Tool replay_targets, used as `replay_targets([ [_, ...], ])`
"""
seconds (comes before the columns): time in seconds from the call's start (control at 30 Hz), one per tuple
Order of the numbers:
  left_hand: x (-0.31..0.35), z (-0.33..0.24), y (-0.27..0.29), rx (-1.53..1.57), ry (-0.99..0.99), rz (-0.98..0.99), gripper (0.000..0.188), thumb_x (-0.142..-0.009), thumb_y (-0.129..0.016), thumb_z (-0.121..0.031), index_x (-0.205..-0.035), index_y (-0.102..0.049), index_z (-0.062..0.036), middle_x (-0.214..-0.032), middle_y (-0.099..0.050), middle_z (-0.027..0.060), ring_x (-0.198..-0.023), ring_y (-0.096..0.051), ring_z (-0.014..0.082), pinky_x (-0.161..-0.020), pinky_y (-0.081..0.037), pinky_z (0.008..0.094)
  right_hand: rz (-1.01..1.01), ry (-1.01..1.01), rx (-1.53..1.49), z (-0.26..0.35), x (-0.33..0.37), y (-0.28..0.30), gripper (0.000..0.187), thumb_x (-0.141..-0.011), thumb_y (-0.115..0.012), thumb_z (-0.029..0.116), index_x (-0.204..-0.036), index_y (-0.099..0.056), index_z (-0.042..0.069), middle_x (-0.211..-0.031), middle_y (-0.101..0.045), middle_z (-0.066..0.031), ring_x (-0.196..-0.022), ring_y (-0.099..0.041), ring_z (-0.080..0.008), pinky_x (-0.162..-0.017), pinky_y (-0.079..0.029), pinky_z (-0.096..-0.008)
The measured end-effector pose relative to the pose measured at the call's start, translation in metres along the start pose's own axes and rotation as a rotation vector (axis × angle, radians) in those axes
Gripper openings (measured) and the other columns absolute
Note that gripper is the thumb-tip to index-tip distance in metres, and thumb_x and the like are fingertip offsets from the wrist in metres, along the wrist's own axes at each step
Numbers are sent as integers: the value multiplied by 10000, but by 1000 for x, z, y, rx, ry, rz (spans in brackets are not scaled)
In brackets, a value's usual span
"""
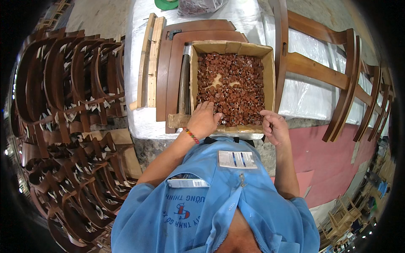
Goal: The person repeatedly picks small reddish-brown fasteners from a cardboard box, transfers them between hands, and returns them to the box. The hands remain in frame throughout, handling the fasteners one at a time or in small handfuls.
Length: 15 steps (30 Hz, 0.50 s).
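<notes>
A cardboard box in front of me is filled with small brown nail-on furniture glides, round caps with thin metal pins. My left hand reaches over the box's near left corner, its fingers stretched out and resting on the glides. The thumb lies apart from the fingers, and nothing shows in its grasp. Just outside the near right corner, my right hand is raised with its fingers curled and pinched together. Something small and dark may be between those fingertips, but it is too small to name.
Left of the box lies a mallet, its head near my left wrist. Brown wooden frame parts and pale wood strips lie beyond it. Chair frames stand at the right; curved wooden parts are stacked at the left.
</notes>
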State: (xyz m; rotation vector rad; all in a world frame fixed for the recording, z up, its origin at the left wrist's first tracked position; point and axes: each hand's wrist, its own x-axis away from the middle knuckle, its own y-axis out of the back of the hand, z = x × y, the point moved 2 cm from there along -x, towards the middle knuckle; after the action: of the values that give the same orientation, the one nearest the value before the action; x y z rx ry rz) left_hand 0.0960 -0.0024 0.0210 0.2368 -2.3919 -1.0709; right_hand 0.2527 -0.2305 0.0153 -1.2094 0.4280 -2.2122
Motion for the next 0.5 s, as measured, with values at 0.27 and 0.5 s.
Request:
replay_targets([
  [0.27,-30,5,-28,-105,16,-47,592,-896,-559,-397,-1253,-458,65,-1329,-401,272,-1235,-367,479,-1008,-343,544,-23,-6,29,-1,1,-3,204,-882,-535,68,-1045,-635,-2,-607,-515,-22,-459,-426,-85,-376,-304,-200],
  [0.5,-24,9,-30,-24,73,-27,629,-890,-573,-399,-1291,-423,62,-1317,-395,286,-1250,-351,480,-1033,-317,535,-13,6,48,-1,2,-4,209,-884,-538,76,-1062,-619,2,-625,-516,-18,-469,-431,-85,-379,-312,-199],
])
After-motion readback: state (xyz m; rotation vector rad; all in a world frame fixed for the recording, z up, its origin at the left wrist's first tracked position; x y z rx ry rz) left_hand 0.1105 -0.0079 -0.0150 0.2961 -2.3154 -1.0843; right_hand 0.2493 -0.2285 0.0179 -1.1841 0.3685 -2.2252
